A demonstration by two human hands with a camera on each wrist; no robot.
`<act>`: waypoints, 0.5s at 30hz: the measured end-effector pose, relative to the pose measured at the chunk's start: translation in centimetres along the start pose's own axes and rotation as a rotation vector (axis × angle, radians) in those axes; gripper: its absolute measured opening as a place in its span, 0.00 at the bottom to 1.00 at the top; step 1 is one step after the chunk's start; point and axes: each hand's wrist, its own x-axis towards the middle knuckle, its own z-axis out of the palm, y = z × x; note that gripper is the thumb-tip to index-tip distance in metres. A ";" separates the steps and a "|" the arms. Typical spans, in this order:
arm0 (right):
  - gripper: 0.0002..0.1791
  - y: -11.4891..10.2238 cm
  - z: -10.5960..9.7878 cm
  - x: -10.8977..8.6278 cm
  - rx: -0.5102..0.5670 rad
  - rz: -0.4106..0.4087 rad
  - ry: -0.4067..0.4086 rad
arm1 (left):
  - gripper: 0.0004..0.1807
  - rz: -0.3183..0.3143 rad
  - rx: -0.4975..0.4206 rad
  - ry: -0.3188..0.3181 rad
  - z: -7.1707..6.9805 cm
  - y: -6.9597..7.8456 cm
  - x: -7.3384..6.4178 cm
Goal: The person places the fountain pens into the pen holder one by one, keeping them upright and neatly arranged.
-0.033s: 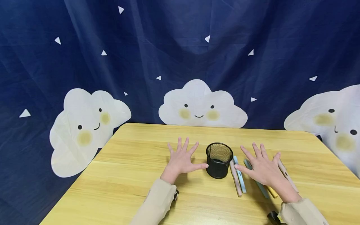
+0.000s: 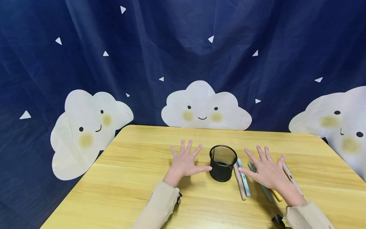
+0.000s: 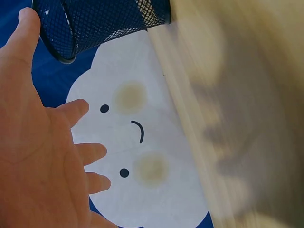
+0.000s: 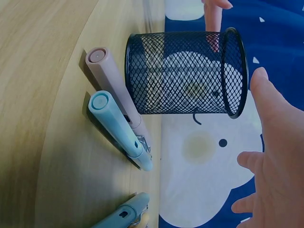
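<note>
A black mesh pen holder (image 2: 221,173) stands upright on the table between the two hands, with nothing visible in it. Palm down and fingers spread, my left hand (image 2: 184,163) is on its left, the thumb close to its side; contact cannot be told. My right hand (image 2: 267,171), spread likewise and holding nothing, hovers over several pens. A pink pen (image 4: 111,78) and a light blue pen (image 4: 116,123) lie beside the holder. Partly under the right hand are a teal pen (image 2: 267,193) and a yellow pen (image 2: 276,195). Right of it lies a pale beige pen (image 2: 293,179).
The wooden table (image 2: 120,184) has rounded far corners. Behind it hangs a dark blue curtain (image 2: 183,38) printed with white clouds and small triangles. A dark device (image 2: 278,221) sits at the right wrist by the beige sleeve (image 2: 307,216).
</note>
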 end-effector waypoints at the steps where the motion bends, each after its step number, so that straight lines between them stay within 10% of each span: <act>1: 0.44 0.0 0.0 0.0 0.001 -0.001 -0.001 | 0.51 -0.001 0.005 0.002 0.0 0.0 0.0; 15: 0.43 0.2 -0.2 0.1 -0.014 -0.003 0.002 | 0.51 0.000 0.021 -0.007 0.2 -0.2 -0.1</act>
